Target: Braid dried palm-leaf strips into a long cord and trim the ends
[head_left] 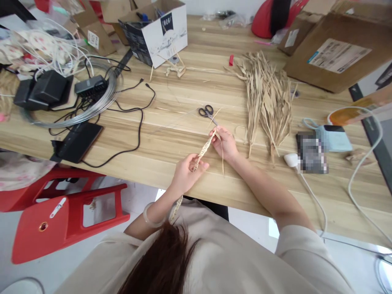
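Observation:
A thin plaited straw cord [203, 151] stretches between both hands over the wooden table [171, 134]. My left hand [187, 173] is closed round its lower part, and the cord's tail hangs past my wrist toward my lap. My right hand [226, 142] pinches the upper end, with a loose straw strand dropping from the fingers. Black scissors [207, 112] lie just beyond my right hand. A pile of dried straw leaves [267, 100] lies to the right of the hands.
Black chargers, cables and a wire coil [76, 98] crowd the left of the table. Cardboard boxes [327, 45] and a printed box [159, 30] stand at the back. A phone [312, 153] and white cables lie at the right. Red stools [64, 208] stand below left.

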`<state>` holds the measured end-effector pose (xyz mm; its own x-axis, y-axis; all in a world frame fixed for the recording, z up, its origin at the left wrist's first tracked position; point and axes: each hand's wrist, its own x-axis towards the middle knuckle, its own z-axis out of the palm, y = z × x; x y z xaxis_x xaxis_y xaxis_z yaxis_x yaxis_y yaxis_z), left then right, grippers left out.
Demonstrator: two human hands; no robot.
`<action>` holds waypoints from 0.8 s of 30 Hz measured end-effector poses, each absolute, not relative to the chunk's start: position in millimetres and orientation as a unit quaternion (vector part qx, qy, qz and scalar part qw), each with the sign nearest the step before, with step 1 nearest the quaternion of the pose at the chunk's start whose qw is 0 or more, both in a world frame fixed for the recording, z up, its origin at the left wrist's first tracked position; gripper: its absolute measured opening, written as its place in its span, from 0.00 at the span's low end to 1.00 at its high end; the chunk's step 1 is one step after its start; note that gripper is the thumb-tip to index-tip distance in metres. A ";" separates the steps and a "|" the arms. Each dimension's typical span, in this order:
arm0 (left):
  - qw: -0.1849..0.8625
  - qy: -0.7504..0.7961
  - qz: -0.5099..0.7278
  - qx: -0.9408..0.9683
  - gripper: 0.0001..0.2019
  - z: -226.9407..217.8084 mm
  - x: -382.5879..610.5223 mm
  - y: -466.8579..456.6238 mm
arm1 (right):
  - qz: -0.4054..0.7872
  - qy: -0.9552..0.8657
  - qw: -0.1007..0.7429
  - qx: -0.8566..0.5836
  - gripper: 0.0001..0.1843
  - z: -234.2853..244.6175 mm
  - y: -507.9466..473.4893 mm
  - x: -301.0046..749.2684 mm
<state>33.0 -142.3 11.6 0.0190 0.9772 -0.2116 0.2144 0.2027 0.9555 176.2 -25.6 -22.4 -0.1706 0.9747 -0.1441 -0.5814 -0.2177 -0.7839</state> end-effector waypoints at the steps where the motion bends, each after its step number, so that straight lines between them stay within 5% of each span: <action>1: 0.424 0.614 0.371 0.553 0.21 12.1 31.9 -146.8 | 0.700 -0.301 0.554 -0.334 0.09 -23.1 -26.0 175.8; 4: 0.270 0.647 0.345 0.624 0.14 12.2 28.5 -159.3 | 0.691 -0.306 0.561 -0.337 0.10 -23.6 -26.8 174.9; 7: 0.269 0.646 0.303 0.647 0.09 13.4 25.2 -166.8 | 0.699 -0.299 0.560 -0.330 0.10 -22.8 -27.4 175.0; 11: 0.339 0.632 0.288 0.634 0.13 16.0 21.2 -167.5 | 0.715 -0.312 0.545 -0.309 0.10 -21.4 -28.6 176.6; 17: 0.589 0.577 0.378 0.422 0.22 12.9 21.2 -162.7 | 0.743 -0.326 0.523 -0.261 0.12 -19.1 -32.2 176.6; 24: 0.633 0.536 0.427 0.361 0.25 15.6 31.3 -166.0 | 0.758 -0.332 0.500 -0.254 0.12 -17.4 -36.7 175.5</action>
<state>31.3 -166.0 15.6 0.0601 0.9271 -0.3699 -0.1541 0.3747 0.9142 175.5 -36.7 -17.4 -0.3706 0.9273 -0.0522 -0.5897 -0.2784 -0.7581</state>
